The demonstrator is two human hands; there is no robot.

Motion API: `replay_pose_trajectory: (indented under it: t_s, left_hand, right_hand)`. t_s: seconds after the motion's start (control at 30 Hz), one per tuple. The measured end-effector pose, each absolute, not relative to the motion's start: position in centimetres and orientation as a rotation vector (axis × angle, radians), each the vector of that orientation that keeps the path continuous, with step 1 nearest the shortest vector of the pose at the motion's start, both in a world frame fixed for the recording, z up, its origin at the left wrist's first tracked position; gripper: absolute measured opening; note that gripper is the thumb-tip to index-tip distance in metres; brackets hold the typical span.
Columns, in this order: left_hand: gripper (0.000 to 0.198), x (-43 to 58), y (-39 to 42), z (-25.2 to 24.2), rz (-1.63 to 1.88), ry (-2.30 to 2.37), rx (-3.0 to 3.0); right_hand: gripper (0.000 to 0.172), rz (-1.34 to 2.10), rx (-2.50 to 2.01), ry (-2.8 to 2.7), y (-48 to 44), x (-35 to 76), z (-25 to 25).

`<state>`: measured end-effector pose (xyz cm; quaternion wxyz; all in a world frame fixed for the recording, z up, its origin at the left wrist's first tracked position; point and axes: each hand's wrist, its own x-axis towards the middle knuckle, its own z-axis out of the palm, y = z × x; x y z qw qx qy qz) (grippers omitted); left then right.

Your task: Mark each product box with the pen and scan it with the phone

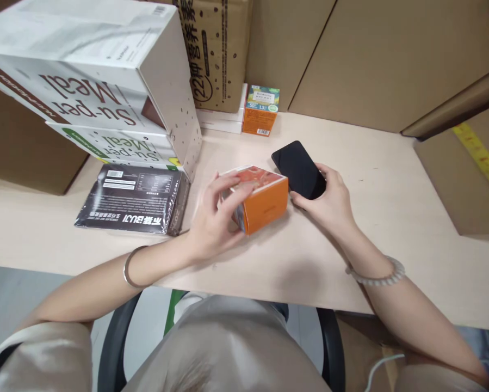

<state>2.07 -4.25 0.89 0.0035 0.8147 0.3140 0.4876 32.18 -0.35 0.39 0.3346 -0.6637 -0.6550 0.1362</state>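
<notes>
My left hand is closed around the left end of an orange box, which has a white-edged, reddish picture on its top. The box is tilted a little above or against the table; I cannot tell which. In my right hand is a black smartphone, gripped at its lower end between thumb and fingers. Its dark screen faces up and shows no picture. The phone lies just right of the box. My left fingertips rest on the box's top, while part of its left side is hidden behind them.
On the left, white meal boxes are stacked beside a dark shrink-wrapped box. A small orange and teal box stands at the back, by a printed brown carton. Cardboard panels border the table; yellow tape marks one at right.
</notes>
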Motion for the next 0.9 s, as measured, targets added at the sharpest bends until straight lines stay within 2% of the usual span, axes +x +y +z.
replay_pose_trajectory:
  t_s: [0.1,0.27,0.43,0.6,0.73,0.83,0.9]
  left_hand:
    - [0.072,2.1,-5.3,1.1,1.675,0.964,2.795]
    - [0.065,1.1,-5.9,1.9,1.836,1.306,2.959]
    - [0.08,-0.4,-5.1,2.9,1.575,1.392,2.792]
    - [0.068,-1.1,-4.7,3.3,1.412,1.348,2.696]
    - [0.057,-0.6,-5.4,3.7,1.355,1.445,2.835]
    - [0.045,-0.2,-6.0,3.9,1.318,1.492,2.948]
    - [0.037,0.0,-6.4,4.1,1.299,1.504,3.036]
  right_hand:
    - [0.087,0.364,-1.752,-1.691,0.3,32.5,-0.1]
    - [0.089,0.352,-1.785,-1.678,1.3,32.6,-0.6]
    - [0.084,0.335,-1.764,-1.766,1.8,32.3,-1.3]
    - [0.083,0.323,-1.832,-1.78,2.3,32.5,-2.0]
    - [0.084,0.265,-1.877,-1.878,2.3,32.5,-1.3]
    - [0.07,0.148,-1.752,-1.885,1.3,31.2,0.9]
    - [0.054,0.319,-1.61,-1.84,0.4,29.4,3.0]
